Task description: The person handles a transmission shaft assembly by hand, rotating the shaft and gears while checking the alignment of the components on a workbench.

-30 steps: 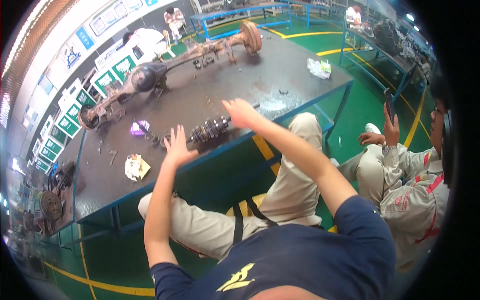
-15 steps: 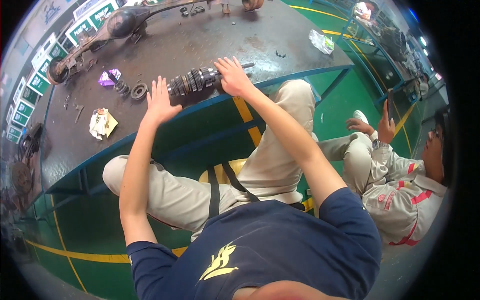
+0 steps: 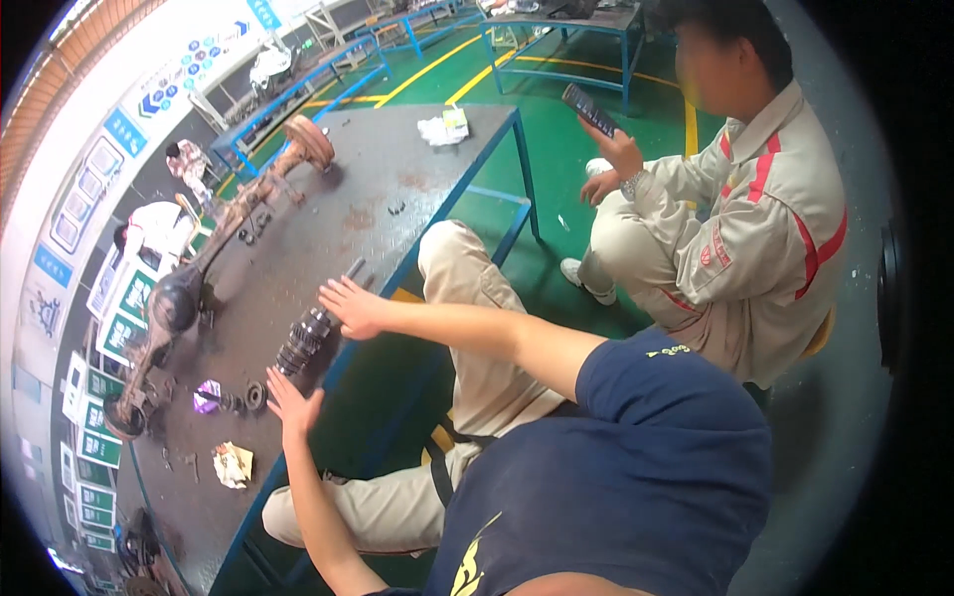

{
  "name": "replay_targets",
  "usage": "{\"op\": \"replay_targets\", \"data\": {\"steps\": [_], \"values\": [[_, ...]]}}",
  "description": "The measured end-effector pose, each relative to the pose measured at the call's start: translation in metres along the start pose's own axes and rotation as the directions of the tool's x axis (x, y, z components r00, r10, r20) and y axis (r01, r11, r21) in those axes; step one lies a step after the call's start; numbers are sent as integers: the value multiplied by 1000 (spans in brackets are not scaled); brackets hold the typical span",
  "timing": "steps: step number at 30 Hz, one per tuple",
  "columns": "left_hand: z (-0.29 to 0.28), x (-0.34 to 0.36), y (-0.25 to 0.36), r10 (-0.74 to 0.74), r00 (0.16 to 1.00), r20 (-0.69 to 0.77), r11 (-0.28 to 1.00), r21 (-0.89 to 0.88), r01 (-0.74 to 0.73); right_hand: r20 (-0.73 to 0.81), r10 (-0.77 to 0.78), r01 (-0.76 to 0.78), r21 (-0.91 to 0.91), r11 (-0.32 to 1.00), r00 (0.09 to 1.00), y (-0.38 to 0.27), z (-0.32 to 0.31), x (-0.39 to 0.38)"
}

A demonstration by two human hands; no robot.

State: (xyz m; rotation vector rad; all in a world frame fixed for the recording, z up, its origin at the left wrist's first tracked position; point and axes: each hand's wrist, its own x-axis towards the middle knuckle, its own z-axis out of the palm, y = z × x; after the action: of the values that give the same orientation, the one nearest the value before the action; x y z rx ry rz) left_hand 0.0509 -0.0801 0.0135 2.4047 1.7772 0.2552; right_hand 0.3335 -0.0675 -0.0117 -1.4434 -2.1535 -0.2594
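A gear shaft with several dark toothed gears lies on the metal workbench close to its front edge. At its near-left end is my left hand, fingers stretched out and thumb spread, touching or almost touching the last gear. Over the other end rests my right hand, its fingers extended across the shaft beside the bare thin tip. Neither hand is wrapped round the shaft. Left of my left hand lie a ring-shaped gear, a small dark gear part and a purple packet.
A long rusty axle stretches along the bench's far side. Crumpled paper lies at the near left, a white-and-green wrapper at the far corner. At my right a co-worker sits holding a phone. Blue-framed benches stand behind.
My view has swung to the right, bringing the co-worker and far benches more fully into sight. Both hands stay at the two ends of the gear shaft.
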Motion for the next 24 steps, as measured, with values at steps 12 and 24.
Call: {"op": "replay_targets", "data": {"steps": [12,24], "values": [[-33,81,-21,-31,973,228,999,-35,40,306,64,-105,119,987,950,23,2,76],[-11,92,-29,-17,997,71,995,-101,25,60,56,-62,99,993,997,30,10,68]]}}
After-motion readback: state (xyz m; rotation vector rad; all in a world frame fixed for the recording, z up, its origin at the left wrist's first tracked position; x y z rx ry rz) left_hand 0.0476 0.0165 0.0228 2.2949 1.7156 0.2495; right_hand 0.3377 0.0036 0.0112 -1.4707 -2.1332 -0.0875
